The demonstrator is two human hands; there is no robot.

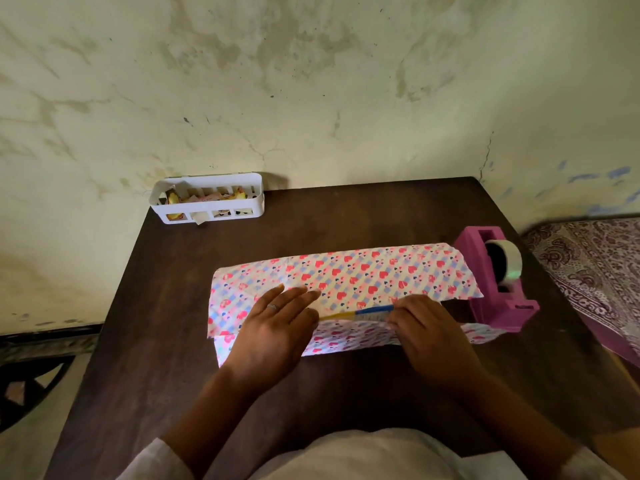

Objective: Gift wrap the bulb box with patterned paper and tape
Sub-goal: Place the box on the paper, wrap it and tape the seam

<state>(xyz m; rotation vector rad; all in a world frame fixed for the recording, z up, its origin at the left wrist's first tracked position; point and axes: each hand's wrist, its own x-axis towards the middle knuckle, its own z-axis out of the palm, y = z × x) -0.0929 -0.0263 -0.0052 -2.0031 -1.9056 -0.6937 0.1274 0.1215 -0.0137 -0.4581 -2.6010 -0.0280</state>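
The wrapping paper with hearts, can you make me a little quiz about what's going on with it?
1. True or false: the patterned paper already covers the bulb box completely.
2. Which side of the paper is the pink tape dispenser on? A) the person's right B) the person's left C) in front, near the body
3. Fill in: the left hand lies ____ on the paper with its fingers straight.

Key
1. False: a blue and yellow strip of the box shows between the two paper edges, by the right hand.
2. A
3. flat
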